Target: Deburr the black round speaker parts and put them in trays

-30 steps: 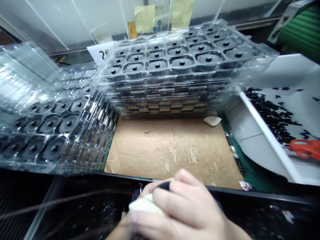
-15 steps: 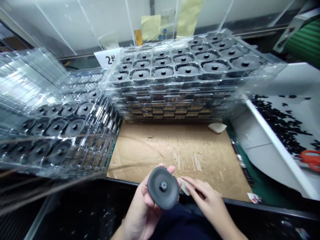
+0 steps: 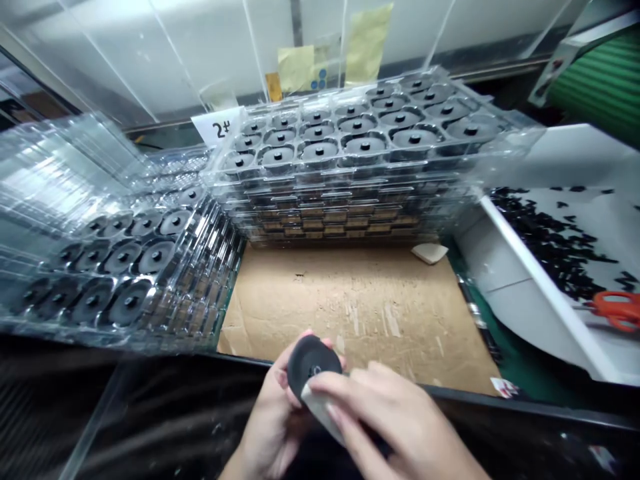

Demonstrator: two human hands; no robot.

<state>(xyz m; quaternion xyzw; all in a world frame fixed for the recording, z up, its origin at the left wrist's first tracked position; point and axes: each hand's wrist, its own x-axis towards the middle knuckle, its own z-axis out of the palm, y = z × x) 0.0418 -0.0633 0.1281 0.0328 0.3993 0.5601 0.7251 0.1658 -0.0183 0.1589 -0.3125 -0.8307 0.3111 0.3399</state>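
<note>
My left hand holds a round black disc by its rim, dished face toward me, with a small nut-like stub at its centre. An off-white sponge-like pad is pinched in my right hand. Those fingers press the pad against the disc's face near the stub and cover its lower right part. Both hands are just over the near edge of a cardboard sheet. Beyond it, similar discs sit stub up in the pockets of a stack of clear plastic trays.
To the left stands another stack of clear trays with discs. A second off-white pad lies on the cardboard's far right. At right, a white bin holds small black parts and orange-handled scissors. A pen lies beside the cardboard.
My right hand has moved left, bringing the pad from beside the disc onto its face. The disc has tilted and shifted slightly left. The view has shifted a little.
</note>
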